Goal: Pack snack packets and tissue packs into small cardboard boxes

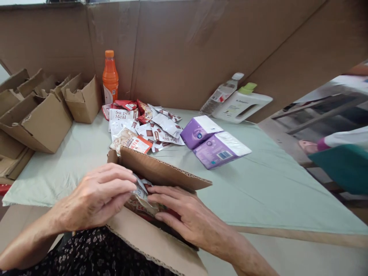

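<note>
An open cardboard box (161, 166) stands close to my body, its flaps up, with packets (142, 193) inside. My left hand (100, 193) is over the box's left end, fingers loosely bent and apart from the thumb, the fingertips beside a white packet's edge. My right hand (178, 211) reaches into the box from the right. Its fingers are stretched out and rest on the packets. Behind the box lies a pile of white sachets (165, 128), some printed "Su·per Meal", with red packets (125, 104) and a beige-and-orange packet (132, 142).
Cardboard boxes (48, 119) stand at left. An orange bottle (110, 78) is by the cardboard wall (178, 50). Purple tissue packs (211, 147) lie right of the sachets, before a clear bottle (222, 94) and a white jug (238, 105). Another person's sleeve (347, 138) shows at right.
</note>
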Demonstrator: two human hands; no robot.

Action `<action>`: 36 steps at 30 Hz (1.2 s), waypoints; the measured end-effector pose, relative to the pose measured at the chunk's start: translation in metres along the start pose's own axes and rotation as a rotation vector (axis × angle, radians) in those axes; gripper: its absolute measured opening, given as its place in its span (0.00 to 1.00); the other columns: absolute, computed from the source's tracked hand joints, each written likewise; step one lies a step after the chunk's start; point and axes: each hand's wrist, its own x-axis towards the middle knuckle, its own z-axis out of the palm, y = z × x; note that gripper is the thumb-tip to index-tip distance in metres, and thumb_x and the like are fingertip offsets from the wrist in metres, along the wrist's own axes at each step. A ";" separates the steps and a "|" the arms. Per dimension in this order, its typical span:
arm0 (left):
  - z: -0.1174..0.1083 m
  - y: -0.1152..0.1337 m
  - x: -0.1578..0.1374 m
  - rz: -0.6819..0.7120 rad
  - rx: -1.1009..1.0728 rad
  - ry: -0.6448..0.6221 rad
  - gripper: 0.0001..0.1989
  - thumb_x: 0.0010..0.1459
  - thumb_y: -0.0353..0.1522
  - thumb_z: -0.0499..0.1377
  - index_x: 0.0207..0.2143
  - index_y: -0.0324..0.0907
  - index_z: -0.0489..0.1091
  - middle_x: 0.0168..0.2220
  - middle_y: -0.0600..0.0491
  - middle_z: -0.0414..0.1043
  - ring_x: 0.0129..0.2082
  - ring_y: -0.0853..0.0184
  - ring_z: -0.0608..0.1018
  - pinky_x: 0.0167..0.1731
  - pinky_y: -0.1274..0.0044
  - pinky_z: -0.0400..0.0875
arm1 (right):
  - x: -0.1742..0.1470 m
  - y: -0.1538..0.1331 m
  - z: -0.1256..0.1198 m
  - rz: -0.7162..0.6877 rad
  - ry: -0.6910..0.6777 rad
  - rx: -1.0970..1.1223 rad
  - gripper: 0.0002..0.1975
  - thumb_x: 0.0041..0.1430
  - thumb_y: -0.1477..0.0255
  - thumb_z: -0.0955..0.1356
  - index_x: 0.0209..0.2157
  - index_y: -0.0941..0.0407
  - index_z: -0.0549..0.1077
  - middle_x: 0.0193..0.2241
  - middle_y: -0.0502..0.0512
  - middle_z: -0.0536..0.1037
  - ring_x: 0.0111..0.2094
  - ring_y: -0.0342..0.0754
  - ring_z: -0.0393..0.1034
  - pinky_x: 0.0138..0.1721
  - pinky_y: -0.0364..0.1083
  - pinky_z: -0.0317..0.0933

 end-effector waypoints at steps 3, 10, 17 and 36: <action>0.000 -0.007 -0.015 -0.175 0.046 0.217 0.10 0.69 0.26 0.59 0.49 0.46 0.76 0.51 0.48 0.82 0.50 0.62 0.83 0.52 0.71 0.79 | 0.001 -0.004 -0.001 -0.068 0.031 -0.048 0.19 0.70 0.74 0.66 0.58 0.49 0.78 0.62 0.59 0.77 0.59 0.56 0.75 0.57 0.56 0.73; 0.016 -0.021 -0.046 -0.488 -0.113 0.449 0.15 0.69 0.37 0.63 0.57 0.50 0.74 0.59 0.48 0.76 0.53 0.60 0.81 0.55 0.67 0.77 | 0.003 -0.008 -0.003 -0.091 -0.071 -0.079 0.21 0.71 0.75 0.64 0.59 0.44 0.78 0.64 0.59 0.75 0.62 0.59 0.71 0.59 0.61 0.71; 0.023 -0.017 -0.050 -0.658 -0.350 0.574 0.13 0.67 0.40 0.65 0.50 0.46 0.77 0.48 0.49 0.83 0.45 0.61 0.84 0.46 0.71 0.81 | 0.004 -0.009 -0.002 -0.094 -0.079 -0.081 0.20 0.71 0.75 0.65 0.58 0.43 0.79 0.64 0.57 0.75 0.61 0.59 0.72 0.58 0.60 0.71; 0.010 -0.017 -0.034 -0.241 -0.002 -0.102 0.11 0.72 0.32 0.58 0.50 0.39 0.77 0.45 0.45 0.82 0.47 0.60 0.82 0.45 0.70 0.78 | -0.035 0.008 -0.026 -0.195 0.522 -0.028 0.14 0.69 0.80 0.67 0.51 0.53 0.78 0.51 0.58 0.83 0.54 0.49 0.78 0.56 0.47 0.73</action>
